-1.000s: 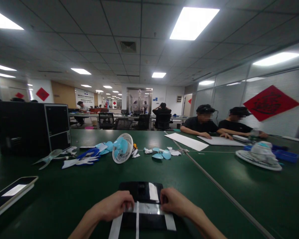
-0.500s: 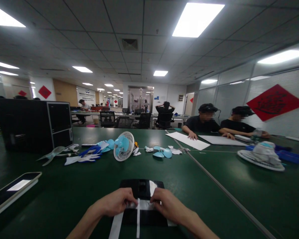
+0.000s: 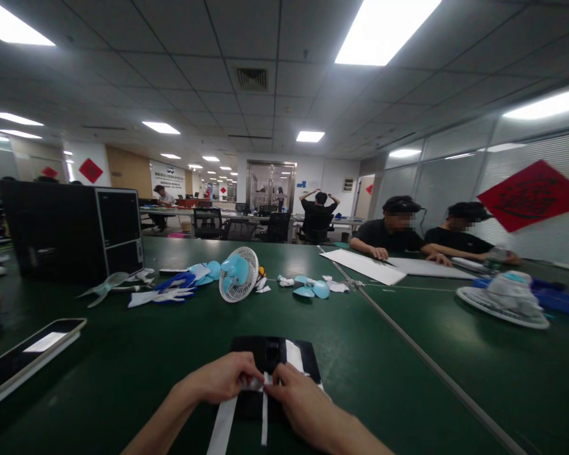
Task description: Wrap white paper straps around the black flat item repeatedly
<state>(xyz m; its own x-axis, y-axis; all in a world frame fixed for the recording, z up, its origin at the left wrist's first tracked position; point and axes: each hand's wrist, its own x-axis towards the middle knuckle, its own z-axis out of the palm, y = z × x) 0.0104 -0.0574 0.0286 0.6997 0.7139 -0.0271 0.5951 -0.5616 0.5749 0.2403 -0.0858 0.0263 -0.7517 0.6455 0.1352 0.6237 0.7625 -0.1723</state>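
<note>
A flat black piece (image 3: 251,344) with a small raised dark block lies on the green table in front of me. White bands run across it, including a white patch (image 3: 293,354) at its upper right. My left hand (image 3: 225,377) is closed in a pinch at the top of a narrow white strip (image 3: 264,420). Right beside it, my right hand (image 3: 301,398) pinches the same strip, its fingertips almost meeting the left ones. A wider ribbed white strap (image 3: 223,424) trails toward me below the left wrist. My fingers hide part of the black piece's middle.
Ahead lie a small fan (image 3: 238,275), blue-and-white gloves (image 3: 165,292) and light-blue fan blades (image 3: 312,287). A black computer case (image 3: 52,230) and a phone (image 3: 38,354) are at left. Two people sit at right by white boards (image 3: 367,265); a white fan grille (image 3: 483,306) lies nearer.
My right hand has moved left along the white band to the narrow strip, near my left hand. More of the white patch shows. A person's hand has come into view at the left edge.
</note>
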